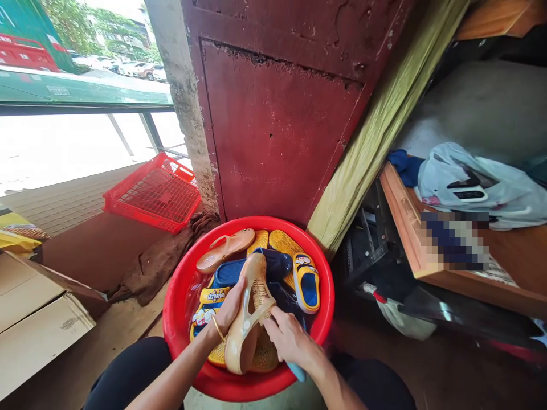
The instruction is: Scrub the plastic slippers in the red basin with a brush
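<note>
A beige sandal [240, 341] is tilted over the red basin [171, 307], with my left hand [228, 310] closed around its left side. My right hand [287, 336] is closed on a brush whose blue handle end [296, 372] sticks out below the palm; its head is hidden near the sandal's strap. Another beige sandal [226, 248] lies at the basin's back left. Yellow and blue clogs [308, 285] and a dark blue slipper [231, 273] lie around the held sandal, with several more pieces of footwear partly covered.
A red plastic crate [156, 193] stands at the left, near cardboard [38, 319] and a dark brown cloth [149, 273]. Behind the basin rises a dark red door [277, 131]. At right, a wooden drawer [427, 267] holds a plastic bag [508, 188].
</note>
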The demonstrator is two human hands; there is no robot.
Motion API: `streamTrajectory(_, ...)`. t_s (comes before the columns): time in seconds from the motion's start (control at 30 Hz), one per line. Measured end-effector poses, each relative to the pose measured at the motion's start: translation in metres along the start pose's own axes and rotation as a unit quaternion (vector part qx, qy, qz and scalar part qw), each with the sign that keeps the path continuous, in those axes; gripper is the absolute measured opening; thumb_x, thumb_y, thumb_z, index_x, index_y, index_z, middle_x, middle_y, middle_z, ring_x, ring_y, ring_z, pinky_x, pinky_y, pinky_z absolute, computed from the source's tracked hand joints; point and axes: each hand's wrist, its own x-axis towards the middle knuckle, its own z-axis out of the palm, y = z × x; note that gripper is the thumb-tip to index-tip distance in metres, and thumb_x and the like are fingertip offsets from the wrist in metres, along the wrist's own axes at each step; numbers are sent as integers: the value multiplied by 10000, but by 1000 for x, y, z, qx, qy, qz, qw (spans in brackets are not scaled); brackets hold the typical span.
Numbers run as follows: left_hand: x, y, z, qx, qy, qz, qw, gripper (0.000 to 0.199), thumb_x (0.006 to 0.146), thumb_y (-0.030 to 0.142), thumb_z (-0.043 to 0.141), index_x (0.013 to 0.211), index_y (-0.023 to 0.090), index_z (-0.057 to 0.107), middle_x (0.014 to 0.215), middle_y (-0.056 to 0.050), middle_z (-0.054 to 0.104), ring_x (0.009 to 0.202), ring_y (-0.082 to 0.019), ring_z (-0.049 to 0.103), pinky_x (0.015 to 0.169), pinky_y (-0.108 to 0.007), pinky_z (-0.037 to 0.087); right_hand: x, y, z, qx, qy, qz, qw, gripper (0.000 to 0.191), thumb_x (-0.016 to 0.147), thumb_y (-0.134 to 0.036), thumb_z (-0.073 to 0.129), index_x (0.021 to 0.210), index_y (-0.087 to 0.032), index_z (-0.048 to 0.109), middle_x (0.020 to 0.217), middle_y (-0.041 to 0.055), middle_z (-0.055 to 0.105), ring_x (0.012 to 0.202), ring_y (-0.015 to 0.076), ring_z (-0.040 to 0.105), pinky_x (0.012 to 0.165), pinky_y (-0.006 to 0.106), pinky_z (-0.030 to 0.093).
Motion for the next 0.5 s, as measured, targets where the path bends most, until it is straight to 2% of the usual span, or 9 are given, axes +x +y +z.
streamTrajectory(0.1, 15, 11, -13, 65, 48, 46, 996, 872, 816, 785, 486, 1325, 91, 624, 1253, -172, 726, 1239, -331, 621, 1066, -454, 496, -23, 4, -21, 26, -99, 31, 994, 503, 962, -292, 471, 1459, -287, 546, 691, -42, 659, 383, 89, 522, 413, 180, 392)
streamTrajectory(0.2, 24, 15, -21, 110, 46, 92, 989, 783, 823, 753, 499, 1278, 134, 648, 1347, -158, 678, 1378, -309, 513, 1190, -416, 364, -46, 21, -40, 75, -124, 74, 987, 575, 911, -279, 539, 1485, -317, 516, 685, -61, 615, 376, 66, 479, 381, 159, 367)
streamTrajectory(0.37, 30, 6, -31, 208, 61, 106, 970, 644, 868, 694, 413, 1151, 166, 649, 1194, -131, 733, 1150, -314, 651, 1086, -487, 467, -60, 41, -67, 115, -129, 98, 980, 663, 859, -299, 599, 1511, -277, 481, 768, -40, 618, 440, 77, 515, 388, 169, 426)
streamTrajectory(0.5, 32, 7, -41, 214, 100, 107, 966, 580, 894, 608, 376, 1192, 178, 626, 1261, -156, 702, 1258, -324, 587, 1118, -492, 430, -66, 43, -86, 140, -120, 89, 979, 720, 862, -320, 614, 1553, -295, 414, 831, -26, 633, 469, 77, 524, 405, 175, 437)
